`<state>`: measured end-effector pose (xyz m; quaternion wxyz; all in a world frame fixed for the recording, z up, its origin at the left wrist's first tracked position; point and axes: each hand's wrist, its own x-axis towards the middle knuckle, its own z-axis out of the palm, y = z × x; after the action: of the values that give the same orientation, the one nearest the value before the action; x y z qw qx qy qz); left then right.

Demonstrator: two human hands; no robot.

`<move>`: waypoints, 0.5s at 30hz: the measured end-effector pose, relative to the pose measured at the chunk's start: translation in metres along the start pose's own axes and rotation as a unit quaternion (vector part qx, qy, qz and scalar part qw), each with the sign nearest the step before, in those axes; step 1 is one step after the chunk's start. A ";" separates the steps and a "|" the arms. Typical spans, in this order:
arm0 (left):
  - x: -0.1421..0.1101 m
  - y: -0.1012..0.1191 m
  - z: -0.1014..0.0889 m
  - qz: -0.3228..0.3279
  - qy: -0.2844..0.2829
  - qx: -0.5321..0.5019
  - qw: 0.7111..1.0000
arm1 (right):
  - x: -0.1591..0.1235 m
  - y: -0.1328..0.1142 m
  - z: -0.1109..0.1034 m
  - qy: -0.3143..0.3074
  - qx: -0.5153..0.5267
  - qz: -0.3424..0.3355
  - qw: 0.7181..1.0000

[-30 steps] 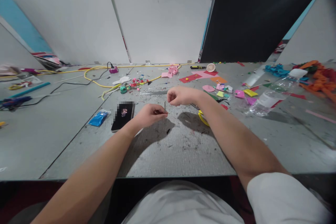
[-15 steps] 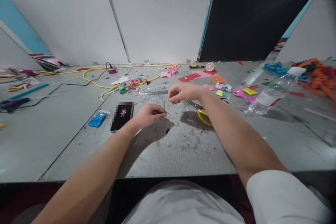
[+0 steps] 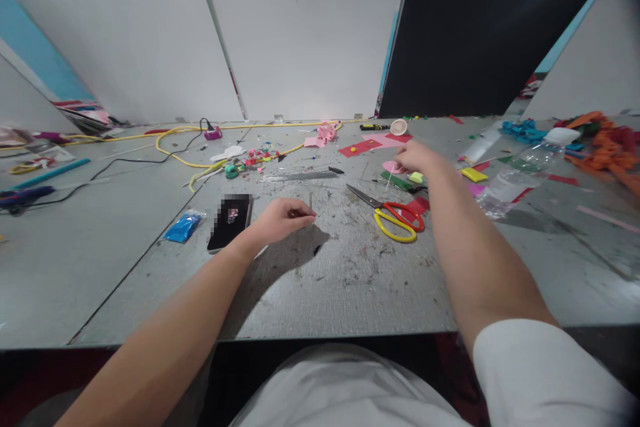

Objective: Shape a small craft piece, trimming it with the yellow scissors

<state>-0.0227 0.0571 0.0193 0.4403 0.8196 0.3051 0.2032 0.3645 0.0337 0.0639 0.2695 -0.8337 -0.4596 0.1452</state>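
My left hand (image 3: 285, 219) is closed in a pinch just above the table. A short, thin grey wire-like piece (image 3: 311, 200) stands up at its fingertips. Beside its wrist lies a phone (image 3: 230, 221) with a lit dark screen. My right hand (image 3: 419, 157) is reached out to the right, fingers pinched together, over bits of coloured clay and paper. From its fingertips a thin white stick (image 3: 391, 177) slants down; its upper end is hidden. Below that hand, scissors (image 3: 395, 221) with one yellow and one red handle lie with blades slightly apart.
A blue packet (image 3: 183, 227) rests left of the phone. Thin metal wires (image 3: 300, 176) lie beyond the hands, near several small coloured beads (image 3: 260, 157). A clear plastic bottle (image 3: 520, 173) leans at the right. Yellow cord (image 3: 165, 150) and upright boards (image 3: 305, 40) are behind.
My right hand has moved away from the left one, rightward and farther from me, uncovering the scissors and wires. My left hand stays nearly where it was, still pinched.
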 end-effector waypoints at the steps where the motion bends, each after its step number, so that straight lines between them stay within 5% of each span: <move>1: 0.000 0.000 0.000 -0.002 0.001 0.000 1.000 | -0.003 -0.006 0.004 -0.015 0.013 -0.007 1.000; 5: 0.000 0.001 0.000 -0.005 0.008 0.005 1.000 | -0.029 -0.053 0.019 -0.075 -0.033 -0.087 0.993; 7: -0.001 0.002 -0.002 -0.005 0.015 0.007 1.000 | -0.050 -0.083 0.031 -0.162 -0.101 -0.166 0.967; 11: -0.001 0.002 -0.007 -0.003 0.032 0.009 0.999 | -0.100 -0.129 0.068 -0.400 -0.182 -0.295 0.848; 15: 0.002 0.001 -0.013 0.011 0.072 0.043 0.996 | -0.142 -0.149 0.102 -0.475 -0.291 -0.329 0.763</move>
<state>-0.0287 0.0657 0.0267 0.3793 0.8244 0.3350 0.2535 0.1358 0.0100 0.0674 -0.2076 -0.4940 -0.7949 0.2845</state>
